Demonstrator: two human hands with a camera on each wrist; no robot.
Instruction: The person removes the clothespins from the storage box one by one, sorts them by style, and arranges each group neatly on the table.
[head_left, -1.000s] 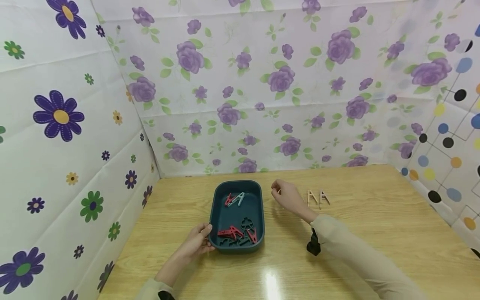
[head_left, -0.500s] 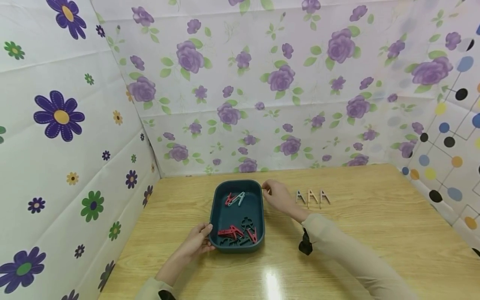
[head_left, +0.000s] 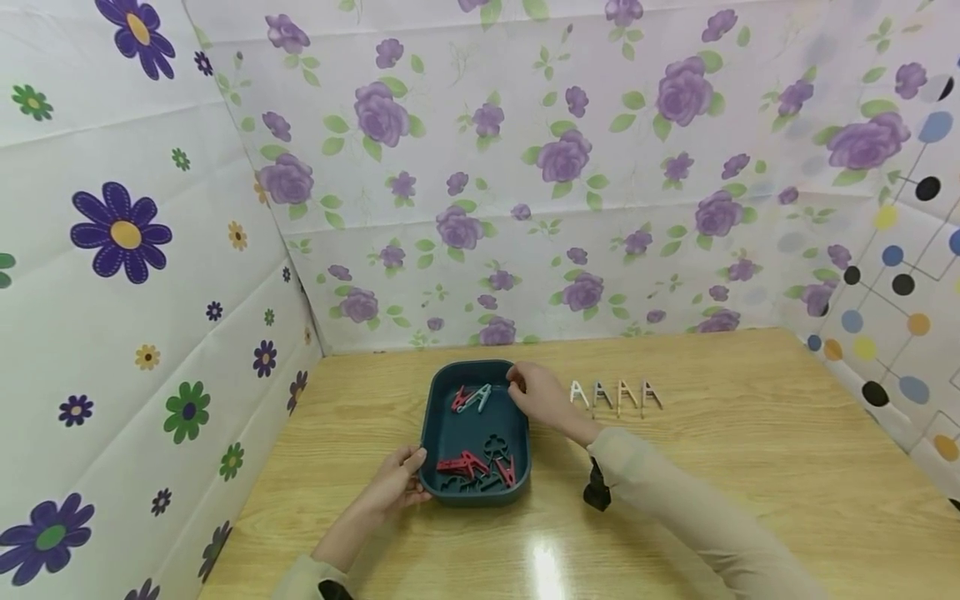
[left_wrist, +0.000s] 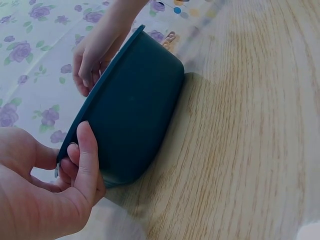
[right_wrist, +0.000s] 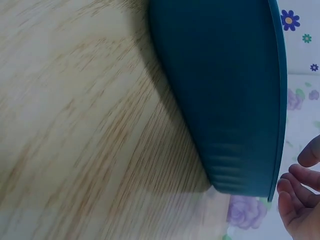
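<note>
A dark teal plastic tub (head_left: 474, 502) stands on the table in the head view. My left hand (head_left: 393, 481) grips its near left rim, thumb on top and fingers beneath, as the left wrist view also shows. Above the far right corner is my right hand (head_left: 542, 397), fingers loosely bent with a gap to the thumb; the right wrist view shows nothing in it. Inside lie a pale blue clothespin (head_left: 476, 398) beside a red clothespin (head_left: 459, 399), more red clothespins (head_left: 463, 463), and dark cutter-like shapes (head_left: 496, 447) at the near end.
Right of the tub, several clothespins stand in a row: a white clothespin (head_left: 577, 392), a blue-grey clothespin (head_left: 599, 394), a yellowish clothespin (head_left: 625, 393) and a pinkish clothespin (head_left: 649, 394). The wooden table (head_left: 720, 467) meets a flowered cloth wall (head_left: 510, 275) behind.
My right hand has moved left from beside the tub to over its rim. The blue-grey and white clothespins have come into sight behind it. My left hand stays on the tub.
</note>
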